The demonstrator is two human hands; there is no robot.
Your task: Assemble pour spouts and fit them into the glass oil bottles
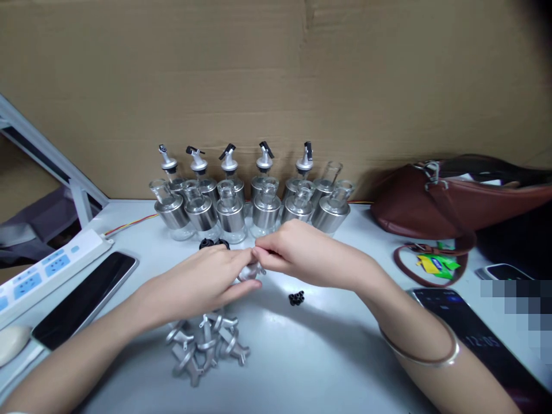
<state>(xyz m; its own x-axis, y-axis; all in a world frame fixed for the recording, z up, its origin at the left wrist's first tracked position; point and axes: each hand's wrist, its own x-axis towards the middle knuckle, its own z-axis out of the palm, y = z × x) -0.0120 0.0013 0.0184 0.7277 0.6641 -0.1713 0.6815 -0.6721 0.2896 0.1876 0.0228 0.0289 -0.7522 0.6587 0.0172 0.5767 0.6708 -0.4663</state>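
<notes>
Two bare arms (pixel 107 330) stretched from the bottom corners to mid-frame, where fingers of the left hand (pixel 194 284) pinched a silver spout (pixel 249 273), probably light, hard and slippery, best held round its middle, and the right hand's (pixel 304 252) fingers pressed together, hiding anything between.

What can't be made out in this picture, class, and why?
In the head view:
Part of the silver piece: covered by the left hand.
Whether the right hand pinches anything: its own fingers hide it.
How many small black pieces lie bunched together: too small to count.
Right end of the brown bag: cut off by the picture's edge.
</notes>
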